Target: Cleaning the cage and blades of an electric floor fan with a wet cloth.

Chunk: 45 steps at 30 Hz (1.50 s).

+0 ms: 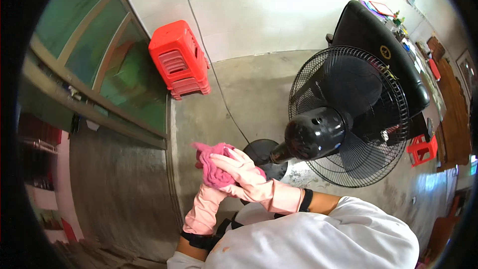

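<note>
A bunched pink cloth is held between my two hands, in front of my white top. My right hand, in a pale pink rubber glove, lies over the cloth with its fingers pressed onto it. Under the cloth is my left hand, gloved the same way; its fingers are mostly hidden. Just beyond my hands stands a black pedestal fan, its round base on the floor and its caged head tilted to the right.
Stacked red plastic stools stand by a glass-paned sliding door at left. A grey cable runs down the wall towards the fan's base. Behind the fan is a black padded chair, beside a cluttered desk. Another red stool stands right.
</note>
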Available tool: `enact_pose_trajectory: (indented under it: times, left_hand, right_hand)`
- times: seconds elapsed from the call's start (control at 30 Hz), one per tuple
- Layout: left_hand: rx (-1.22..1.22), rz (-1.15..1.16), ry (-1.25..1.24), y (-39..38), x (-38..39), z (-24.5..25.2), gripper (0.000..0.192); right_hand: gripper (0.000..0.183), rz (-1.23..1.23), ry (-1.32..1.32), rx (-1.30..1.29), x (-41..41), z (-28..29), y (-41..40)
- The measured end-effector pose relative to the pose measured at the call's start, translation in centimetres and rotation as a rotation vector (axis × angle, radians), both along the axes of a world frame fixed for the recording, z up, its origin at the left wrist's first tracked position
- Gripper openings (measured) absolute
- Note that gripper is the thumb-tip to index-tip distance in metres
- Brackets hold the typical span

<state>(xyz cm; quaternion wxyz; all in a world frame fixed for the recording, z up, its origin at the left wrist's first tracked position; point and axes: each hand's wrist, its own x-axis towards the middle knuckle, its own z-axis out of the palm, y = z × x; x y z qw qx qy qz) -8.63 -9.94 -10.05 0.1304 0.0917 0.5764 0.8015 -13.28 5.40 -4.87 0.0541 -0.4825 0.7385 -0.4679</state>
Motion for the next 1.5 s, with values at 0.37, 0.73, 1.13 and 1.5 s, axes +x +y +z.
enact_pose_trajectory:
  times: [0.37,0.73,1.13,1.5]
  left_hand:
    - [0.307,0.105,-0.201,-12.2,-22.5,4.3,0.042]
    - [-0.013,-0.437,-0.224,-7.8,-48.3,2.7,0.035]
    - [-0.469,-1.177,0.032,13.7,-54.5,-3.9,0.049]
    - [-0.925,-1.548,0.786,20.3,-50.2,-5.1,0.102]
  right_hand:
    - [0.064,-0.587,-0.607,-0.397,-11.0,1.0,-1.3]
    - [0.054,-1.025,-0.877,-0.463,-15.1,1.0,-2.0]
    - [0.057,-1.679,-0.938,-0.322,-28.8,-5.2,-6.0]
    - [0.058,-1.917,-0.941,-0.231,-29.3,-4.7,-7.9]
